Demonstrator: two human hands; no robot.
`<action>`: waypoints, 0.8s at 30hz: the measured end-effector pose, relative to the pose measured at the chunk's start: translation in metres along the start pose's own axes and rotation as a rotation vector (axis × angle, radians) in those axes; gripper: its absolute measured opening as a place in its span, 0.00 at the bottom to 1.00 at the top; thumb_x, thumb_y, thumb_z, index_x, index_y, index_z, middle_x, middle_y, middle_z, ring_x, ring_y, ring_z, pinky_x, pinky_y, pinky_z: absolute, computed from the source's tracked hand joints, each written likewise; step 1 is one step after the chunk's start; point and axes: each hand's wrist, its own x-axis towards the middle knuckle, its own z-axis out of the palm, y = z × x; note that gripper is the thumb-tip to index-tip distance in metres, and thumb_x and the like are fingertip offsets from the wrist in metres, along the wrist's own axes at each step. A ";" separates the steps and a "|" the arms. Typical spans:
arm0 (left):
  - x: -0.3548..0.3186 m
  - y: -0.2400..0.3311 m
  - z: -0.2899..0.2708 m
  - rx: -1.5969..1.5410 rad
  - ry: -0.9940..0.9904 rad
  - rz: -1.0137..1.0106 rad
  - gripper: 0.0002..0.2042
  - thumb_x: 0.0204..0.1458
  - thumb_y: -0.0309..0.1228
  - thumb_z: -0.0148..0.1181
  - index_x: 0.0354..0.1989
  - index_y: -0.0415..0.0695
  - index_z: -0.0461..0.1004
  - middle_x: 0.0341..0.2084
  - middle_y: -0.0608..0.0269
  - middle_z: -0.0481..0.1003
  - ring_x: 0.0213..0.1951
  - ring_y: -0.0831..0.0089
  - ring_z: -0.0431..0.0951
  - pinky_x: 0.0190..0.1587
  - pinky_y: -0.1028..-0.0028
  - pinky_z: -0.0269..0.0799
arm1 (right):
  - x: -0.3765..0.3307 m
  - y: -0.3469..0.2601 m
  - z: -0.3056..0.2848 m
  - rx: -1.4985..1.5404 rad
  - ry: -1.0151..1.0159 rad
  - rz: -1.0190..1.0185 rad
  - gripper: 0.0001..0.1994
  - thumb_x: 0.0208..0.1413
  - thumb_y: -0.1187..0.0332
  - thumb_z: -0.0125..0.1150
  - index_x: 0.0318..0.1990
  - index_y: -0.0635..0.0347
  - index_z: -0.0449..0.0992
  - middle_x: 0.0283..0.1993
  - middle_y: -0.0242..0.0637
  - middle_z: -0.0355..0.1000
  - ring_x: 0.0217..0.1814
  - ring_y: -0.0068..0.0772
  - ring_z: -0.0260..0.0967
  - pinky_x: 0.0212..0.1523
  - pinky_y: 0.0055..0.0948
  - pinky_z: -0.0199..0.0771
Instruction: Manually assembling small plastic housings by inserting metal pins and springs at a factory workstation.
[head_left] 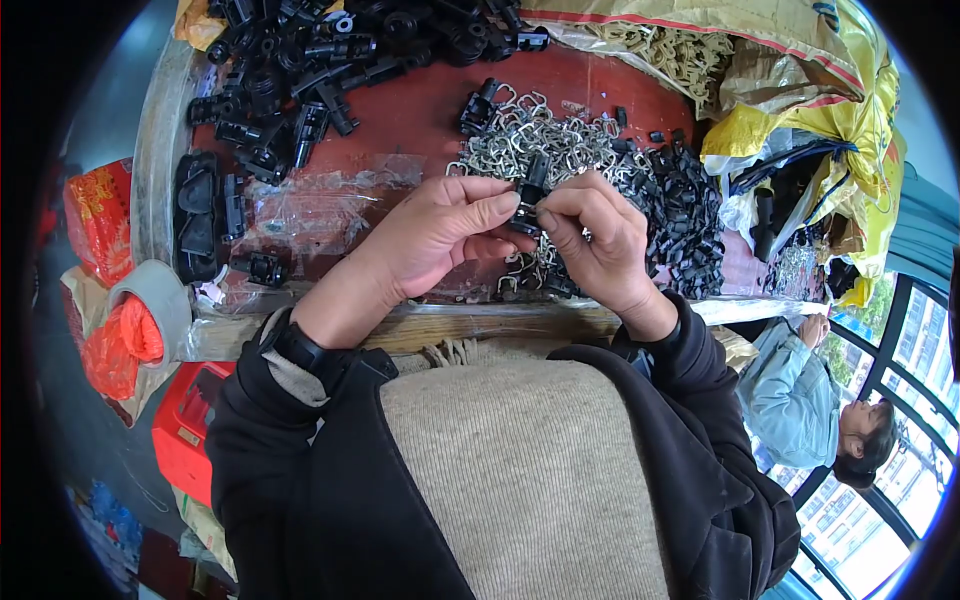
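Observation:
Both hands meet above the near middle of a red tabletop. My left hand (450,228) grips a small black plastic part (532,182) between thumb and fingers. Pinched against the same part's right side is my right hand (605,240); whether a smaller piece sits in its fingertips is hidden. Just beyond the hands lies a heap of metal U-shaped clips (535,130). A pile of small black pieces (685,220) spreads to the right of my right hand.
Large black plastic parts (330,50) are heaped at the far left. A black tray (198,215) lies near the left edge. Woven sacks, one holding beige pieces (680,60), stand at the far right. A grey tub (160,300) and red case (188,425) are left. Another person (805,390) is at right.

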 end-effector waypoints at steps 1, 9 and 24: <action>0.000 0.000 0.001 0.007 0.009 0.004 0.12 0.49 0.30 0.49 0.39 0.35 0.65 0.29 0.62 0.70 0.31 0.72 0.74 0.30 0.84 0.70 | -0.001 -0.001 0.001 -0.007 -0.021 0.009 0.04 0.41 0.78 0.57 0.25 0.63 0.68 0.24 0.35 0.65 0.23 0.27 0.63 0.22 0.19 0.62; -0.001 0.001 0.001 0.133 0.012 -0.021 0.11 0.50 0.28 0.47 0.39 0.35 0.65 0.32 0.58 0.71 0.33 0.72 0.74 0.33 0.81 0.71 | 0.000 -0.001 -0.002 -0.020 -0.134 0.045 0.05 0.40 0.77 0.59 0.25 0.63 0.67 0.22 0.32 0.63 0.21 0.22 0.61 0.20 0.18 0.60; -0.002 0.004 0.003 0.175 0.017 -0.018 0.11 0.47 0.28 0.51 0.38 0.36 0.66 0.31 0.59 0.71 0.31 0.76 0.73 0.34 0.81 0.69 | 0.019 0.042 -0.047 -0.169 -0.140 0.265 0.05 0.43 0.77 0.55 0.29 0.66 0.67 0.26 0.31 0.64 0.24 0.19 0.60 0.24 0.18 0.61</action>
